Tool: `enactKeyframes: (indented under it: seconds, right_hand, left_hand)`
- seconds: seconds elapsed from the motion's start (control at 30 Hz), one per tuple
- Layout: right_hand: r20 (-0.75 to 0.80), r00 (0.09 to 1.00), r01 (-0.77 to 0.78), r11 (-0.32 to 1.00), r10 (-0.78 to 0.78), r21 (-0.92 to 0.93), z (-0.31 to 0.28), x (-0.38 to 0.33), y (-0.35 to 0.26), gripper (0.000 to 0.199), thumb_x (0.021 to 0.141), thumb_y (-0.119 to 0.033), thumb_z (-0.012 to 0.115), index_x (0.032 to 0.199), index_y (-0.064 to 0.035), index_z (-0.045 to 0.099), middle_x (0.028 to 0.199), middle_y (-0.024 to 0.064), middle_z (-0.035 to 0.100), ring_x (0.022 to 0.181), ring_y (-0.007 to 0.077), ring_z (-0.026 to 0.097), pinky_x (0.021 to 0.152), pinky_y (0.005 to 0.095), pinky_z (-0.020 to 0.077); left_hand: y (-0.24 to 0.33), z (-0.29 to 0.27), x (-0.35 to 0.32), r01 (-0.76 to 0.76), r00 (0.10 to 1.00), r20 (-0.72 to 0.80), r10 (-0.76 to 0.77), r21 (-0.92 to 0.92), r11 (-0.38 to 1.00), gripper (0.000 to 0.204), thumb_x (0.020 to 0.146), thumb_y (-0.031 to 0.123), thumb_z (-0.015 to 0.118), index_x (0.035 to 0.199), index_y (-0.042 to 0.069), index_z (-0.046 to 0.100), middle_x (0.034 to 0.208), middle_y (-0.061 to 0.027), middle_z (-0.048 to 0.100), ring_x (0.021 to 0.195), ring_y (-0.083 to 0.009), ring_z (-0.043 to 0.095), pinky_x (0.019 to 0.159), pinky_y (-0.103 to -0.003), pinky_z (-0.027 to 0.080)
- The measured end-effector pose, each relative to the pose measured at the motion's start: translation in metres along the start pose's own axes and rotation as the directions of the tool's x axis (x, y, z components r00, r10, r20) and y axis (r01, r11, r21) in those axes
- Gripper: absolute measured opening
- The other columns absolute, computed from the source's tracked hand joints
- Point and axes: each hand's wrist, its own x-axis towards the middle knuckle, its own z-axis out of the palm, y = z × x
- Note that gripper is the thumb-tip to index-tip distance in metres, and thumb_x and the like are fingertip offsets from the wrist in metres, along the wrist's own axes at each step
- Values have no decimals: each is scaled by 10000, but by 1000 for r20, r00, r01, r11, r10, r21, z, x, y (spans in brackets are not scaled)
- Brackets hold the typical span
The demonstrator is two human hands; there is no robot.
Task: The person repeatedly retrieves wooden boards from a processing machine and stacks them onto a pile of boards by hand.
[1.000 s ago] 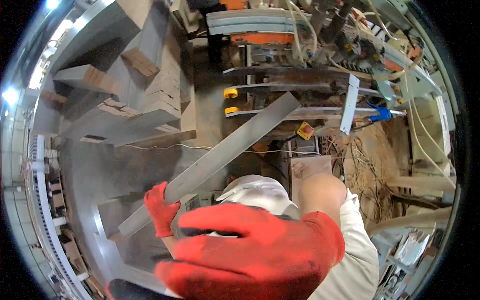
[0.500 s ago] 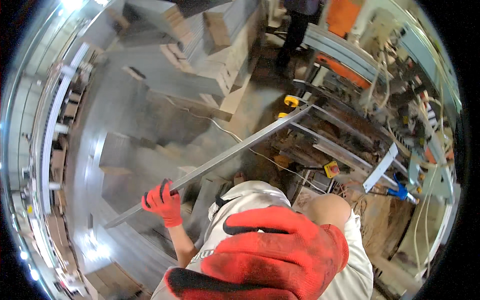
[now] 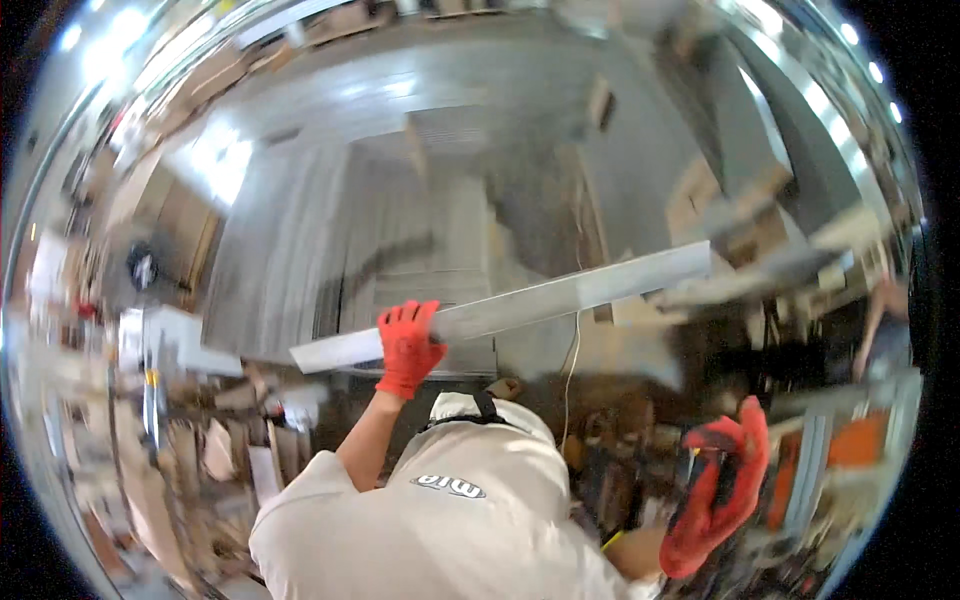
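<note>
My left hand (image 3: 408, 345), in a red glove, is closed around a long, flat, silvery-grey strip (image 3: 590, 290) near its left end. The strip slants up to the right, held in the air in front of my body, and its far right end is unsupported. My right hand (image 3: 718, 490), in a red and black glove, is raised at the lower right, away from the strip. Its fingers are bent but apart, with nothing visible between them. Below the strip stands a stack of grey slats (image 3: 420, 240), blurred by motion.
More tall grey stacks (image 3: 650, 150) stand at the upper right. A pale cord (image 3: 571, 385) runs down past the strip. Orange and grey machinery (image 3: 850, 450) is at the right, with another person (image 3: 882, 315) above it. A white box (image 3: 180, 340) sits at the left among blurred clutter.
My view has swung round to the left, toward the stacks. The strip has turned with me and lies flatter, still in my left hand. My right hand has moved off my body to the right.
</note>
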Motion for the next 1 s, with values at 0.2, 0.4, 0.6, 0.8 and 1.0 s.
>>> enactKeyframes:
  seconds: [0.2,0.4,0.6,0.8,1.0]
  right_hand:
    - [-208,895,-445,745,395,-498,-6,-13,217,396,959,-91,522,1344,-1,501,1317,150,560,1124,281,571,919,359,482]
    - [-233,927,-374,743,293,-554,-119,-125,453,410,1025,-252,467,1372,-36,447,1259,160,568,1119,287,580,858,406,515]
    - [-310,766,-643,663,563,-384,-104,-122,448,422,1028,-264,452,1385,-39,432,1274,160,561,1133,283,574,866,412,513]
    - [-327,735,-677,614,594,-406,-97,-106,426,435,1032,-277,436,1399,-43,418,1289,161,554,1148,280,569,875,417,511]
    - [-356,707,-702,547,611,-456,-109,-109,411,448,1036,-289,421,1412,-46,404,1304,161,547,1162,276,564,883,423,509]
  left_hand:
    - [-53,58,-59,503,862,107,-495,-305,809,705,648,316,778,1270,124,507,1152,-127,596,1087,-324,578,894,-462,437]
    - [-104,82,-58,817,574,252,-779,-103,568,759,691,327,731,1347,95,428,1198,-178,577,1118,-350,571,911,-460,480]
    - [-200,138,-55,874,477,161,-864,20,486,804,715,351,712,1412,104,396,1206,-179,577,1135,-350,561,921,-450,473]
    - [-294,175,-3,880,473,180,-862,-43,474,813,717,354,739,1418,109,407,1195,-186,588,1126,-360,568,934,-467,465]
    - [-332,214,35,859,512,-14,-859,34,512,706,757,313,721,1390,156,450,1326,-174,519,1263,-341,472,1009,-534,388]
